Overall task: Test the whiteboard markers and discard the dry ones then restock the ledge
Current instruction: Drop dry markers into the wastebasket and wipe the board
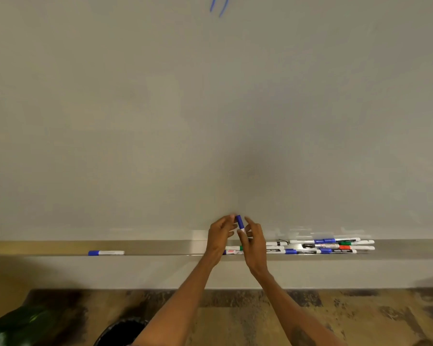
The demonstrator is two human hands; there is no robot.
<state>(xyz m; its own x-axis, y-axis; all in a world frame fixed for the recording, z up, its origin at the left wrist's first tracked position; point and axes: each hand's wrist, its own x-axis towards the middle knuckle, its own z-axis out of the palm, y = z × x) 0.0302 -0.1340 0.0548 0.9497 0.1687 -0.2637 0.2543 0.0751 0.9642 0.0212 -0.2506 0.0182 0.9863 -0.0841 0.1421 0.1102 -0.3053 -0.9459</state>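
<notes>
Blue marker (240,222) stands upright just above the ledge (160,248), with the right hand (254,242) grip clamped on its barrel and the left hand (220,232) grip pinching its cap. A jerky tug on the cap could probably slip the marker down into the untested pile (323,247) on the ledge.

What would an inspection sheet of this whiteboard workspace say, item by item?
Surface: whiteboard, two blue strokes at its top edge.
Job's things: blue marker held nearly upright, cap up; pile of markers on the ledge, to the right; single blue-capped marker lying apart, to the left.
Clutter: nothing seen.
Grippers: left hand pinches the cap end; right hand grips the white barrel.
Cables: nothing seen.
Surroundings: black bin below; green leaves at lower left; wood-patterned floor.
</notes>
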